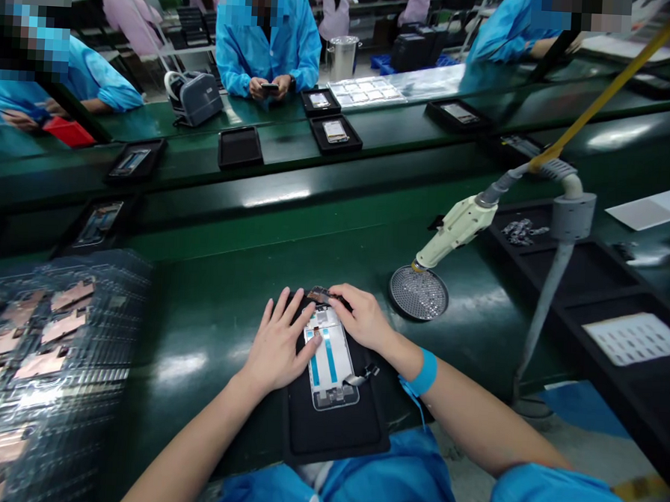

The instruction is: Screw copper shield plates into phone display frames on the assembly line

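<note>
A white phone frame [332,365] with two blue strips lies in a black tray [334,427] at the near edge of the green bench. My left hand [278,345] lies flat on the tray, fingers spread, pressing the frame's left side. My right hand [361,316] is curled over the frame's top end, fingertips pinched on a small dark part [322,295] there. A blue strap [427,372] circles my right wrist.
A stack of clear trays with copper-coloured parts [43,355] stands at the left. A hanging electric screwdriver [457,226] rests its tip on a round mesh dish [419,293]. Black bins [602,295] run along the right. Black trays with phones [335,133] ride the conveyor, people in blue coats beyond.
</note>
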`<state>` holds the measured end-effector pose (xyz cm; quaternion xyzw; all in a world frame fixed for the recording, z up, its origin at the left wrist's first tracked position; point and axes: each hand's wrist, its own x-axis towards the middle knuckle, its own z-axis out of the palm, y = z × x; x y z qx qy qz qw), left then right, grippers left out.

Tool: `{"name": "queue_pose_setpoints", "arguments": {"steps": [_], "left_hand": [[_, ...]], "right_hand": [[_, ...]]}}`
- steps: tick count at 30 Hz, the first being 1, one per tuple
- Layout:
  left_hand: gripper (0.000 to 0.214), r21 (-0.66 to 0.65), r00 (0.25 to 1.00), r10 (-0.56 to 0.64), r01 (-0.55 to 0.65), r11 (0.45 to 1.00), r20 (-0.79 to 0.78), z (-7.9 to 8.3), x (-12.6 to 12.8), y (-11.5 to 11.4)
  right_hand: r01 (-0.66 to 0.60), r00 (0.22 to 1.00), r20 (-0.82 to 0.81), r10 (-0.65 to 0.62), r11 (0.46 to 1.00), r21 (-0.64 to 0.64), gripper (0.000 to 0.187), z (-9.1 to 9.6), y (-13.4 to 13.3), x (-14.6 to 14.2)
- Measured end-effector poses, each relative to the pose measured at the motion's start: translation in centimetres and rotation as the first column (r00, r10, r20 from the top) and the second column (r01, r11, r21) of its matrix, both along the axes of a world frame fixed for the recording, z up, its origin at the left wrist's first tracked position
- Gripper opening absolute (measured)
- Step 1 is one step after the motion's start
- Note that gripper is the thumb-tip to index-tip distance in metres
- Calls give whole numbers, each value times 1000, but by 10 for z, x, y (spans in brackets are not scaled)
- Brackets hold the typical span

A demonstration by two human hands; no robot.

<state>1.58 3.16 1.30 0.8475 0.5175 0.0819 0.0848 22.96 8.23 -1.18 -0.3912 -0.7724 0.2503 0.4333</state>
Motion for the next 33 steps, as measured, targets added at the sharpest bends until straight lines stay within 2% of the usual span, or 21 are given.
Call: {"name": "queue_pose_setpoints", "arguments": {"steps": [5, 9, 14, 19, 24, 27, 33], "left_hand": [[62, -46, 996, 28, -24, 999, 88, -4, -2, 1], [57, 10, 986, 75, -78, 997, 149, -6, -9, 0], [52, 31, 989, 67, -72, 997, 135, -10, -10, 1], [46, 88, 971, 63, -85, 992, 231, -28, -11, 11], [47, -10, 960, 71, -71, 997, 270, -48, -20, 32], [47, -4, 969, 69, -70, 998, 236, -46, -20, 34], [47, 216, 993, 13, -38, 976, 113, -27, -7, 31]], "right_hand": [[12, 1000, 13, -12, 999, 30, 14, 0, 0, 0], [30, 998, 51, -33, 998, 54, 15, 1, -3, -1], [61, 986, 153, -72, 995, 74, 18, -1, -8, -7], [65, 934, 336, -120, 983, 171, 20, -3, -9, -14], [89, 883, 437, -168, 977, 196, 15, -5, 0, -15], [119, 885, 426, -187, 976, 181, 14, -3, -2, -15], [125, 863, 478, -164, 986, 112, 16, 3, -2, -17]]}}
